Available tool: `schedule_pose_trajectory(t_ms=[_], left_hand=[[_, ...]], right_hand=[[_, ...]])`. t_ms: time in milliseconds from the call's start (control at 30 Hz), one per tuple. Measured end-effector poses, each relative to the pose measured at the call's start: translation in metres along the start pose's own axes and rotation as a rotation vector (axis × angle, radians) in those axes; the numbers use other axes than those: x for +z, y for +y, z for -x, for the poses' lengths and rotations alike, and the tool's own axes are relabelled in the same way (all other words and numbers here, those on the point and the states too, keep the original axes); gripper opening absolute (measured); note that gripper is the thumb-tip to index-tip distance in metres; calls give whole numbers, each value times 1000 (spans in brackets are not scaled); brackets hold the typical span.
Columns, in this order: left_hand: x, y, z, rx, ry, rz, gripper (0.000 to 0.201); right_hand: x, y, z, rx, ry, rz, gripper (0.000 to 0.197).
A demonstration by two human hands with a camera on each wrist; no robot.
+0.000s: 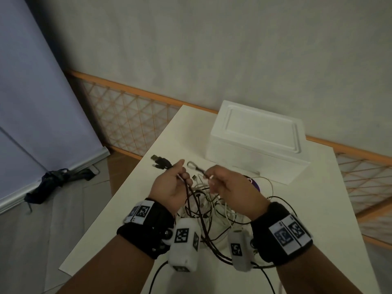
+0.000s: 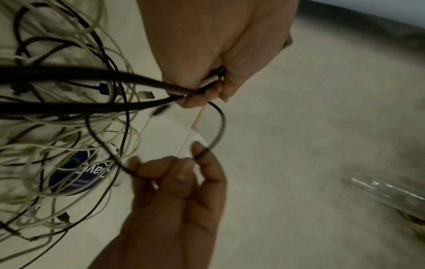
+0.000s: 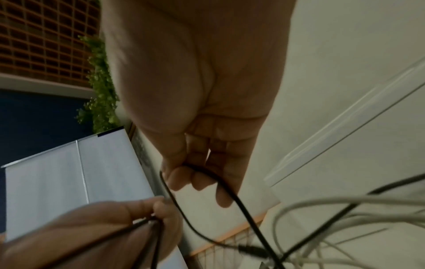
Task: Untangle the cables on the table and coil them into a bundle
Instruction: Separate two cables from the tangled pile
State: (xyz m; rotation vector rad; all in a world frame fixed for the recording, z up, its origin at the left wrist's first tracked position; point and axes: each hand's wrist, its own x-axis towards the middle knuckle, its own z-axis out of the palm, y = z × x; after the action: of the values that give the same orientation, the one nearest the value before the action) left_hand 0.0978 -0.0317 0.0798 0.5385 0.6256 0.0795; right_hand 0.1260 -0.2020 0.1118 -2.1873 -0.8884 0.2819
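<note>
A tangle of black and white cables (image 1: pixel 212 209) lies on the white table (image 1: pixel 131 204), partly lifted between my hands. My left hand (image 1: pixel 182 177) grips a few dark braided cables (image 2: pixel 92 76) in its curled fingers; their USB plugs (image 1: pixel 161 161) lie just beyond it. My right hand (image 1: pixel 209 177) pinches a thin black cable (image 2: pixel 220 127) that arcs in a loop between both hands. The left wrist view shows my left hand (image 2: pixel 207 91) above my right hand (image 2: pixel 181 171). In the right wrist view the thin black cable (image 3: pixel 230 191) crosses my right hand's fingertips (image 3: pixel 200 180).
A white foam box (image 1: pixel 254 141) stands at the back of the table, right behind my hands. A round dark-blue label (image 2: pixel 78 169) lies under the cables. The table's left edge (image 1: pixel 101 211) drops to the floor, where a folded dark umbrella (image 1: pixel 53 181) lies.
</note>
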Motion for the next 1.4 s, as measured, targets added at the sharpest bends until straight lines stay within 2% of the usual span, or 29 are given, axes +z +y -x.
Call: schedule_pose_trajectory(t_ms=[67,100,200,300,400,500,600,667,767,867,967,1067,1100,1167,1267,1333,1400], left_hand=[[2,0,1,21,18,36,19],[4,-2,2,27,36,30,23],[4,-8,5,-17,66,-35,30],[0,-11,9,-110,2,-64,34],[-2,-10,13,-127,-91,-132,43],[2,-3,15,-83,-112,-154,38],[10,16,16,-35,-119,-37,50],[13,33,19,-15,-190,40,49],[13,50,24,74,-258,-32,42],[7,46,22,179,-239,-236,22],[1,34,19,249,-213,-463,20],[2,19,18,230,-290,-655,16],[5,13,18,219,-312,-734,18],[12,0,18,208,-353,-883,8],[26,-6,19,281,-332,-944,26],[33,-2,19,349,-370,-1006,14],[39,1,21,389,-444,-1111,18]], right_hand=[[6,7,9,-30,-51,71,19],[9,10,12,-43,-32,82,20],[12,14,17,-32,130,12,17],[9,12,18,-41,223,-32,13],[12,7,18,-124,76,123,20],[18,5,19,-126,-55,215,20],[28,14,19,-70,-68,198,9],[38,32,18,-1,-142,249,7],[44,56,17,158,-223,288,6],[28,53,10,191,-87,199,21],[1,26,-3,126,108,157,13],[-22,-2,-10,18,226,136,6],[-27,-9,-11,-33,256,121,9],[-32,-22,-12,-107,306,77,18],[-31,-30,-12,-110,370,-12,23],[-28,-28,-11,-107,406,-47,27],[-27,-26,-10,-113,455,-93,28]])
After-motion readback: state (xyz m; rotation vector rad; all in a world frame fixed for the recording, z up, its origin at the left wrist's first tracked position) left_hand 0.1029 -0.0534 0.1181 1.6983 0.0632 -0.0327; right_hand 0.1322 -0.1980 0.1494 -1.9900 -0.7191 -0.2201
